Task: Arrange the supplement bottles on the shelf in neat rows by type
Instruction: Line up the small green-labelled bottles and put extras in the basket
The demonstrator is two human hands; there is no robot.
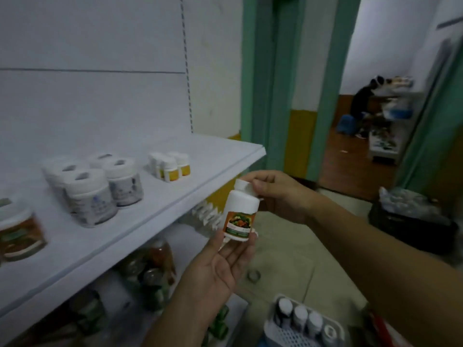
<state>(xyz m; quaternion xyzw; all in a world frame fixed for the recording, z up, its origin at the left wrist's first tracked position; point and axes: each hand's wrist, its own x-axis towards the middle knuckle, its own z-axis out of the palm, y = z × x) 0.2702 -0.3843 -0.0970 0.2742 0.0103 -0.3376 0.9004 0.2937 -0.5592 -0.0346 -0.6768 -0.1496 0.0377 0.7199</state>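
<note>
White plastic, orange label: counted one supplement bottle (241, 209) off the shelf (175, 196), at mid-frame just right of the shelf's front edge and clear of it. Stood nearly upright along its long axis, top to bottom of the frame, with the cap (242, 184) uppermost and leaning slightly toward the upper right, label turned to the camera. Was pinched at the cap by the right hand (278, 194), fingertips curled round it from the right. Rested by its base on the left hand (218, 269), palm up beneath, fingers fairly straight, thumb beside the lower left of the label.

Counted four large jars (87, 196) with white lids on the shelf, left of centre, upright in a tight two-by-two cluster. Counted at least three small bottles (170, 169) with yellow bands farther along, toward the shelf's right end, bunched together; could not tell the exact number through the blur. Counted one brown-labelled jar (20, 234) at the left edge of the frame, apart from the cluster. Counted four dark bottles (300, 315) with pale caps, upright in one row in a white mesh basket (283, 336) at lower right. Made out only blurred containers under the shelf; could not count them.
</note>
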